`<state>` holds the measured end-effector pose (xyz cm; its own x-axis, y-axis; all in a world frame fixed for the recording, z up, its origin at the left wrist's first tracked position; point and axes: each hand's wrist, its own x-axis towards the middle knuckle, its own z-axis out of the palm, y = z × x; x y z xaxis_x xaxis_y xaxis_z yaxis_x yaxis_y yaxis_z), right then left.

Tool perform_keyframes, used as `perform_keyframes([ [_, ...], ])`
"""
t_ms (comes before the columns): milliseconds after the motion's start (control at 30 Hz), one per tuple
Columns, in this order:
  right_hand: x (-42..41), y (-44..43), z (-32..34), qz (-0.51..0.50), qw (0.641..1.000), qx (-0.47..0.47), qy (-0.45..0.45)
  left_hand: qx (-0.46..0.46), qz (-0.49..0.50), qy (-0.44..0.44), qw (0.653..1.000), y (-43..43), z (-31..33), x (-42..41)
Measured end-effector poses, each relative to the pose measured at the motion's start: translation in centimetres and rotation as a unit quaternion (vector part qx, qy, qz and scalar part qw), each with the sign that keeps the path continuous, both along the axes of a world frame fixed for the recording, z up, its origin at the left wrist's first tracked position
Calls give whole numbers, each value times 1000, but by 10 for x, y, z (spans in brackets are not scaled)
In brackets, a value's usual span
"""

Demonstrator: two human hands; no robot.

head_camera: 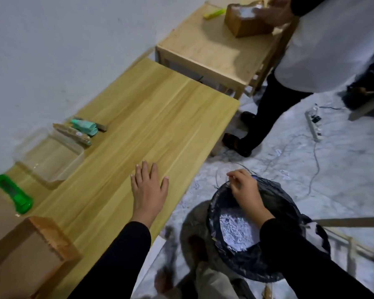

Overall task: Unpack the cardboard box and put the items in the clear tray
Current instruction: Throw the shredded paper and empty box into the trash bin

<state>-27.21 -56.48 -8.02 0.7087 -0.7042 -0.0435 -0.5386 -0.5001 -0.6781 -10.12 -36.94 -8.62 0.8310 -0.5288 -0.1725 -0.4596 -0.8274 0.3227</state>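
Observation:
An open cardboard box [28, 253] stands at the near left of the wooden table [151, 117]. The clear tray [50, 156] sits further back on the left and looks empty. Beyond it lie a mint green tube [84, 126] and two brown wrapped items [72, 133]. A green utility knife [14, 194] lies between box and tray. My left hand [148, 188] rests flat on the table with fingers spread. My right hand [245, 189] hangs over a black-lined bin [255, 229] on the floor, fingers loosely curled; whether it pinches anything is unclear.
The bin holds shredded white paper [235, 231]. Another person [307, 61] stands at right, handling a second cardboard box [246, 20] on a smaller table [216, 52]. A power strip [313, 126] and cables lie on the littered floor.

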Motion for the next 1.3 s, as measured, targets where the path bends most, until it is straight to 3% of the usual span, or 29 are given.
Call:
perform_keyframes([
  [133,-65,-10,-26,-89,991,16,101,-14,20,10,1000,-9,-2,-7],
  [233,-96,-8,-41,-81,963,90,240,-10,14,11,1000,-8,-2,-6],
  [300,-105,-4,-40,-64,951,108,282,-4,5,17,1000,-7,-1,-4],
  [600,-25,15,35,-15,984,75,159,-21,-26,106,994,18,38,7],
  [767,68,60,88,81,993,15,87,-93,13,53,994,68,78,20],
  [1000,169,204,111,269,962,40,9,-155,189,-63,968,187,111,29],
  [1133,188,285,94,371,925,74,23,-170,332,-122,920,271,107,9],
  [1233,187,318,81,380,917,104,58,-168,437,-94,878,312,98,-14],
  [1300,186,328,75,388,912,115,69,-188,480,-26,857,326,97,-29],
])
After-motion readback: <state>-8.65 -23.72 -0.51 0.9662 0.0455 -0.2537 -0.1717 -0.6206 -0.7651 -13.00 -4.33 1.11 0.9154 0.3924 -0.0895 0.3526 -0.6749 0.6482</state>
